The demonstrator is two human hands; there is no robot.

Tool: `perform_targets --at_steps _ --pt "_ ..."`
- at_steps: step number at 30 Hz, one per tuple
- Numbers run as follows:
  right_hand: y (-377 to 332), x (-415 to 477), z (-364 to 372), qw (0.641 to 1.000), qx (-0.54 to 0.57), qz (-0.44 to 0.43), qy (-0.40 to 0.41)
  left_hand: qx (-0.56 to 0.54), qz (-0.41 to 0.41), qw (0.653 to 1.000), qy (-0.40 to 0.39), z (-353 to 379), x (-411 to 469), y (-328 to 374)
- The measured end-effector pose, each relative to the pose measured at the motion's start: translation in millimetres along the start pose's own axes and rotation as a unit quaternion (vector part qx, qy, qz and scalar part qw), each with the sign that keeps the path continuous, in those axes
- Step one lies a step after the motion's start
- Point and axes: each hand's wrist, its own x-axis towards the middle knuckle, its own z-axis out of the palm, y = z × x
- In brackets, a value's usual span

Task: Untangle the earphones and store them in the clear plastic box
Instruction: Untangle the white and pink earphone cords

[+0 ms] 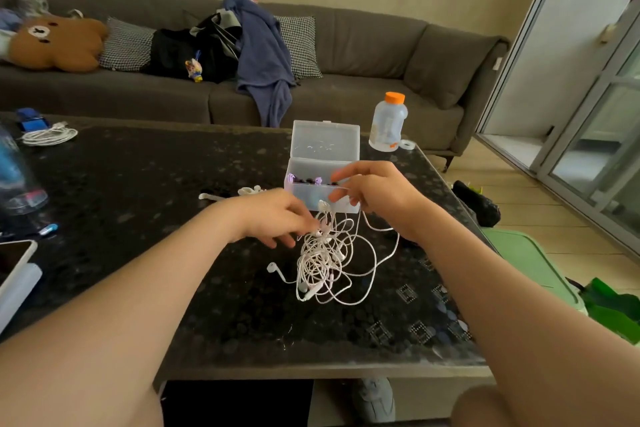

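Grip, right hand [374, 192]: raised in front of the box, thumb and curled fingers pinching a strand of white cord that drops from it to the tangle.
Grip, left hand [277, 217]: lower and just left of the knot, fingertips closed on strands at the top of the bundle; blur softens the exact fingers.
Earphones [325, 263]: one white snarl lying on the table between the two forearms, its top lifted by the hands, with wide loops spilling right and toward the person.
Loose end: one earbud [272, 267] sticks out free at the tangle's left edge, touching the table.
Clear plastic box [325, 139]: open, lid upright, just behind the hands; small dark and purple things lie inside.
Step in hand: likely early untangling, nothing freed or coiled yet.
Doing it well: hold the knot slack with the left hand, let the right hand trace one strand and feed it back through loops instead of pulling.
Best start: the free earbud, followed inward from its end.
Risk: a hard tug apart would cinch the centre tighter, and the thin cord could strain at the buds.
Table [173, 184]: dark and speckled, so the white strands read clearly.
Nearby: orange-capped bottle [388, 121] beyond the box, well clear of the work.
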Motion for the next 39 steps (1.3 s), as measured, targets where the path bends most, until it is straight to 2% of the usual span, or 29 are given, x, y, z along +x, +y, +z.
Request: perform_targets --at_steps 2,4,6,8,10,12,14,18,22,26,28,31,37,39 --pt "-0.4 -0.6 -2.8 0.999 0.035 -0.009 -0.003 0.033 0.015 0.999 -0.010 3.9 2.9 1.4" --pt "0.2 0.2 -5.3 0.996 0.085 -0.020 -0.005 0.060 0.042 0.997 0.019 4.1 5.1 3.6" --pt "0.5 1.8 -7.2 0.995 0.098 -0.033 0.004 0.035 0.054 0.996 0.058 -0.3 8.0 5.5" --pt "3.5 2.2 -9.4 0.997 0.049 -0.048 0.021 -0.028 0.046 0.995 0.088 -5.3 8.5 7.0" --pt "8.9 2.3 -11.9 0.996 -0.053 -0.068 0.032 -0.090 0.030 0.989 0.115 -11.1 8.1 6.0" --pt "15.8 2.9 -14.1 0.981 -0.175 -0.083 0.023 -0.131 0.019 0.980 0.145 -15.4 5.8 3.1" --pt "21.1 4.0 -15.3 0.964 -0.250 -0.088 0.004 -0.129 0.019 0.973 0.190 -18.8 3.4 1.6" --pt "29.0 7.9 -16.4 0.951 -0.300 -0.071 -0.025 -0.161 0.028 0.957 0.238 -19.4 -1.5 1.7" --pt "24.0 6.8 -6.0 0.946 -0.311 -0.094 0.004 -0.154 0.070 0.951 0.260 -18.1 -5.7 7.4" --pt "11.6 7.8 10.3 0.959 -0.240 -0.151 0.030 -0.176 0.099 0.950 0.239 -19.1 -4.5 13.0" --pt "10.3 8.5 16.0 0.958 -0.239 -0.155 0.020 -0.206 0.108 0.947 0.223 -19.4 -5.7 16.0" --pt "13.5 8.8 21.7 0.955 -0.266 -0.133 -0.019 -0.254 0.115 0.939 0.201 -18.9 -9.8 20.1" --pt "16.4 11.0 25.2 0.962 -0.236 -0.068 -0.120 -0.319 0.116 0.931 0.135 -22.2 -11.7 18.1" --pt "17.3 12.5 22.8 0.960 -0.243 -0.066 -0.126 -0.349 0.114 0.921 0.127 -25.1 -11.3 16.2"
